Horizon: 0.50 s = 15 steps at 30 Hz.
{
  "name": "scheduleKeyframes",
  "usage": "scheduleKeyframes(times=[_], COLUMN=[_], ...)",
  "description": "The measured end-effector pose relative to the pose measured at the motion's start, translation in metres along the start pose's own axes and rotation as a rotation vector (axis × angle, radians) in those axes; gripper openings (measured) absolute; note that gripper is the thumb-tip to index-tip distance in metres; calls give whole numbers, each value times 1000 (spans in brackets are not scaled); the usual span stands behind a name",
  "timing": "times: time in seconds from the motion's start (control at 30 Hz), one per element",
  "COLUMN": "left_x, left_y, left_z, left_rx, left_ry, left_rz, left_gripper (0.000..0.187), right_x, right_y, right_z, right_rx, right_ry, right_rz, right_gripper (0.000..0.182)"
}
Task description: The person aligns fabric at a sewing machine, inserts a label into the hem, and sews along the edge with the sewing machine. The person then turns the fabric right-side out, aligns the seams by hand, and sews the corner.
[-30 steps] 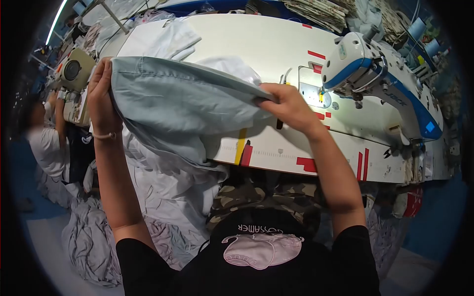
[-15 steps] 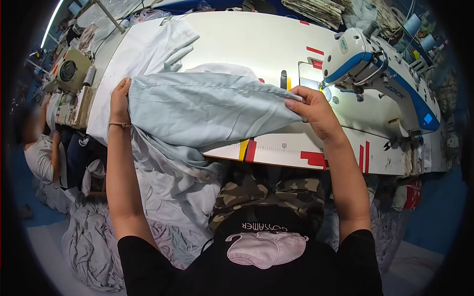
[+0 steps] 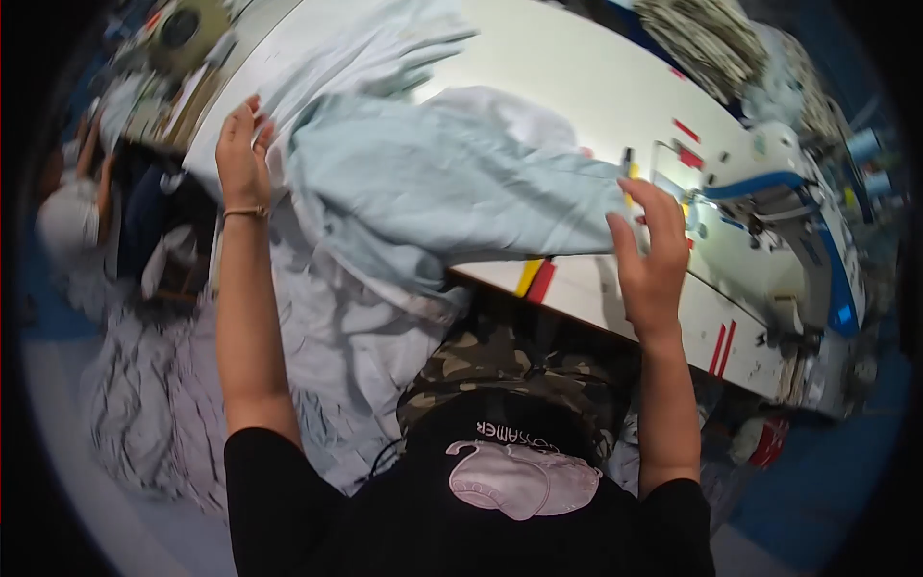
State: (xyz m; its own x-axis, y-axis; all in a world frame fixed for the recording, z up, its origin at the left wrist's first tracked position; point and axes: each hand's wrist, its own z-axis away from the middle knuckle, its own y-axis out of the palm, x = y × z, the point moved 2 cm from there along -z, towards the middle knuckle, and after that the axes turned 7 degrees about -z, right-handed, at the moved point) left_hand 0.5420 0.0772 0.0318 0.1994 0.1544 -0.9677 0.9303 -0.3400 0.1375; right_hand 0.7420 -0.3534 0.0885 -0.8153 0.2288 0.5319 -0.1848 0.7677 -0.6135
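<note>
A pale blue cloth piece (image 3: 461, 183) lies across the white sewing table, its folds hanging over the front edge at the left. My left hand (image 3: 244, 159) is raised beside the cloth's left end, fingers apart and holding nothing. Near the narrow right end of the cloth, my right hand (image 3: 654, 250) has its thumb and fingers spread, with nothing between them. White cloth (image 3: 510, 113) shows behind the blue piece, and more pale fabric (image 3: 365, 58) lies at the table's upper left.
To the right stands a sewing machine (image 3: 769, 183) with its lamp lit. Folded fabric (image 3: 707, 43) is stacked behind the table (image 3: 577, 58). Cloth heaps (image 3: 144, 404) lie at the lower left. Another person (image 3: 72, 221) sits at the far left.
Both my hands have let go of the blue cloth and opened. The cloth has settled onto the table in looser folds. The whole view has shifted and tilted.
</note>
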Motion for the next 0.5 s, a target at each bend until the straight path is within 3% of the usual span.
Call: scheduleKeyframes(times=[0.07, 0.13, 0.2, 0.27, 0.3, 0.33, 0.4, 0.43, 0.47, 0.5], left_x=[14, 76, 154, 180, 211, 234, 163, 175, 203, 315], left_y=[-55, -138, -208, -208, -213, -216, -132, -116, -117, -145], left_z=[12, 19, 47, 98, 115, 131, 164, 169, 169, 152], left_rx=[-309, -531, -469, -477, -292, -100, 19, -23, -64, -74], left_ry=[78, 40, -112, -630, -738, -841, -803, -752, -698, -701], left_rz=[-108, -169, -228, -73, 50, 171, 196, 14, -166, -168], left_gripper=[38, 39, 55, 81, 91, 101, 112, 110, 107, 107], right_x=[35, 65, 78, 63, 61, 62, 57, 53, 51, 52], right_y=[21, 60, 110, 169, 193, 210, 255, 278, 298, 311], right_z=[26, 54, 82, 104, 95, 96, 116, 131, 147, 175], right_rx=[178, 546, 715, 1017, 1244, 1253, 1216, 1192, 1166, 1238], right_ry=[62, -77, -87, 200, 543, 535, 301, 186, 72, 91], right_rz=[-306, -456, -457, -251, -340, -348, -395, -418, -439, -535], right_gripper=[32, 34, 53, 74, 82, 82, 85, 87, 89, 89])
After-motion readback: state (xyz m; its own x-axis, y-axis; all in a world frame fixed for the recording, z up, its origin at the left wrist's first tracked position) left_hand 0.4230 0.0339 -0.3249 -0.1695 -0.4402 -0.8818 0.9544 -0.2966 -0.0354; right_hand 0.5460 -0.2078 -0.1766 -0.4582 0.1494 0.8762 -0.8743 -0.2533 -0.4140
